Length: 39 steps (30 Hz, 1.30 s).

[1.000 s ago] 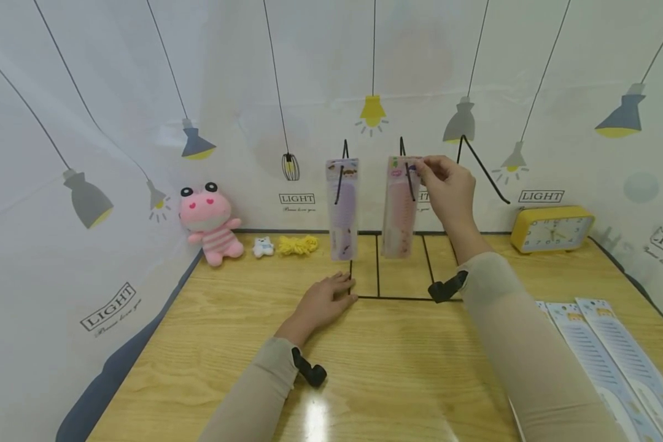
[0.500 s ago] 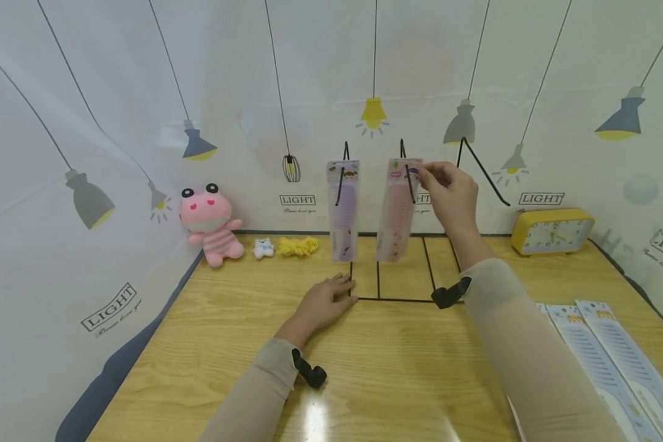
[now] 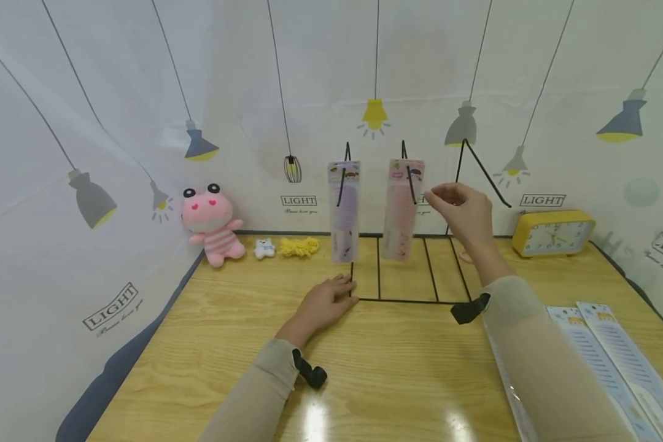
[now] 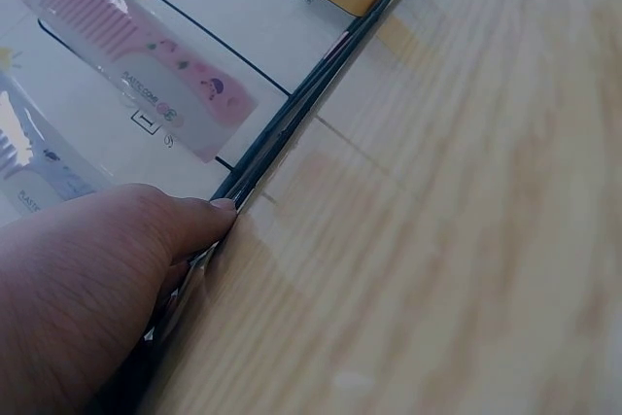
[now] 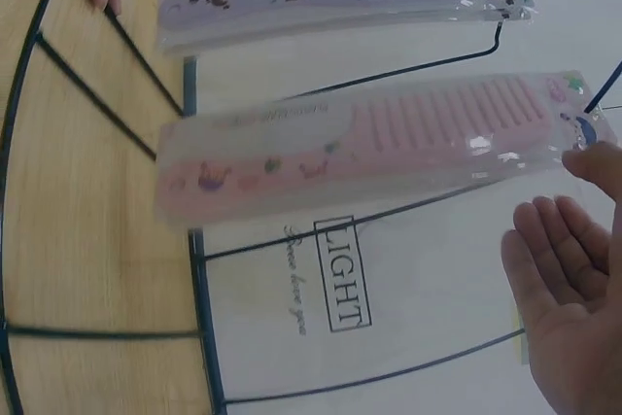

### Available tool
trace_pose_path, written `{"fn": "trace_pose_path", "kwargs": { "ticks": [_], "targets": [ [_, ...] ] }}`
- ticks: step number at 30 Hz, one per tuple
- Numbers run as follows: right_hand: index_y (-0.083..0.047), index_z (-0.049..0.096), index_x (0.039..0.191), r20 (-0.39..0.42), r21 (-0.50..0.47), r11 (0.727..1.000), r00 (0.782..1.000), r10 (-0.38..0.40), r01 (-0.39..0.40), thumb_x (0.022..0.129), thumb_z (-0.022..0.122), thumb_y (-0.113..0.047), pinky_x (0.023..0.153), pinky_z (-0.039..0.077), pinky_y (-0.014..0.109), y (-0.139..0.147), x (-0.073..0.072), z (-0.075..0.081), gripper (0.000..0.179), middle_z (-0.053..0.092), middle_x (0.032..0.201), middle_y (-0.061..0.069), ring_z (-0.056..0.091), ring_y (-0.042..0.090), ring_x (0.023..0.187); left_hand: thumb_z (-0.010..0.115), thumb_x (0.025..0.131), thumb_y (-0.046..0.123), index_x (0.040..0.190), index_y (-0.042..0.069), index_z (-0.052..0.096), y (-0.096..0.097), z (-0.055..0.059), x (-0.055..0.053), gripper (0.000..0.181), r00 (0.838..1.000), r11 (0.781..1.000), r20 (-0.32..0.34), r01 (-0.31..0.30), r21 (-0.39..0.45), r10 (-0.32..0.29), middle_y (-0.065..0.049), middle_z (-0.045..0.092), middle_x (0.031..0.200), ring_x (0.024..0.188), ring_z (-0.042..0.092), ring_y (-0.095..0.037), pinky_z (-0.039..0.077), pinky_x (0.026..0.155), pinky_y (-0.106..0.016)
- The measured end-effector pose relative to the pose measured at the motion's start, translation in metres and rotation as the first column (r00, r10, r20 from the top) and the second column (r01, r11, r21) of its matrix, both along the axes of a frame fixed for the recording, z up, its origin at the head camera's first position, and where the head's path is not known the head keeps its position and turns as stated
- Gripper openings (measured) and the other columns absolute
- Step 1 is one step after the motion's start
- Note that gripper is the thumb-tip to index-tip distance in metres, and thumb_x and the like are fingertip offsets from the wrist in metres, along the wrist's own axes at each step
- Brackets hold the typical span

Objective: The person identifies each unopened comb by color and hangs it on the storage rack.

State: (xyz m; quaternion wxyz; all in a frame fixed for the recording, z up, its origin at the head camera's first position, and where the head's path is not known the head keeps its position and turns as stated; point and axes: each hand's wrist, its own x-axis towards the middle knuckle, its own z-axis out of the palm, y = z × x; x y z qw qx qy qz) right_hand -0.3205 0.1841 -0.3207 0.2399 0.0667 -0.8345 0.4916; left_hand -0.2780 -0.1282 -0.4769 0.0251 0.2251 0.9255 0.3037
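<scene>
A pink comb [image 3: 401, 212] in a clear packet hangs on the middle hook of a black wire rack [image 3: 398, 301]. Left of it, a purple comb [image 3: 344, 215] in a similar packet hangs on another hook. My right hand [image 3: 464, 212] is in the air just right of the pink comb, apart from it in the head view. Its fingers are loosely bent with nothing between them. Down on the table, my left hand [image 3: 323, 304] rests at the rack's left base bar, its fingers touching the wire. The left wrist view shows the thumb [image 4: 199, 225] along the dark wire.
Blue-and-white packets [image 3: 621, 356] lie on the table at right. A yellow clock [image 3: 554, 233] stands behind them. The rack's right hook [image 3: 486, 172] juts forward. A pink plush toy [image 3: 212, 224], a small white figure [image 3: 264, 248] and yellow yarn [image 3: 298, 247] sit at back left.
My right hand has let go of the pink comb's packet and moved right and down. The pink comb, tilted half a second ago, hangs straighter. My left hand has stayed in place.
</scene>
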Motion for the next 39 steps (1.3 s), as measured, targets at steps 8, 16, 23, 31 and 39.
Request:
{"fn": "trace_pose_path", "kwargs": {
  "ticks": [8,16,23,31,39],
  "targets": [
    [-0.017,0.072,0.111,0.115,0.129,0.991,0.993,0.028,-0.043,0.085,0.065,-0.070,0.085,0.050,0.039,0.017,0.012,-0.004,0.060,0.072,0.110,0.003,0.063,0.017,0.100,0.055,0.103,0.045,0.150,0.021,0.050,0.002,0.002,0.002,0.053,1.000,1.000,0.006,-0.005,0.009,0.005,0.003,0.040,0.158,0.150,0.027,-0.018,0.024,0.122,-0.045],
    [-0.018,0.071,0.115,0.116,0.090,0.993,0.991,0.070,-0.080,0.085,0.069,-0.065,0.085,0.052,0.029,0.022,0.028,-0.003,0.055,0.072,0.111,0.000,0.065,0.012,0.099,0.054,0.103,0.046,0.151,0.023,0.049,0.001,-0.001,0.002,0.054,1.000,1.000,0.018,-0.012,-0.005,0.012,0.006,0.038,0.158,0.150,0.025,-0.017,0.023,0.122,-0.045],
    [-0.010,0.069,0.115,0.130,0.017,0.991,0.983,0.127,-0.130,0.089,0.074,-0.052,0.079,0.052,0.019,0.034,0.041,-0.006,0.050,0.071,0.105,-0.002,0.065,0.007,0.091,0.054,0.103,0.046,0.150,0.021,0.050,0.001,-0.001,0.000,0.054,1.000,1.000,0.001,-0.006,-0.002,0.006,0.003,0.039,0.159,0.150,0.026,-0.019,0.023,0.122,-0.047],
    [-0.012,0.072,0.110,0.115,0.076,0.994,0.991,0.074,-0.083,0.088,0.075,-0.050,0.073,0.052,0.013,0.054,0.056,-0.019,0.045,0.072,0.099,-0.005,0.066,0.003,0.085,0.054,0.102,0.050,0.151,0.022,0.048,0.001,-0.003,-0.002,0.056,1.000,1.000,-0.018,-0.008,-0.024,0.007,0.005,0.039,0.158,0.149,0.028,-0.017,0.025,0.122,-0.046],
    [-0.010,0.071,0.114,0.153,0.139,0.986,0.986,0.067,-0.088,0.094,0.071,-0.043,0.071,0.052,0.013,0.083,0.080,-0.050,0.039,0.073,0.104,0.000,0.065,-0.003,0.085,0.055,0.102,0.049,0.150,0.022,0.049,0.001,-0.004,-0.002,0.056,1.000,1.000,-0.012,-0.004,-0.002,0.004,0.004,0.040,0.158,0.149,0.028,-0.018,0.026,0.121,-0.046]
  ]
}}
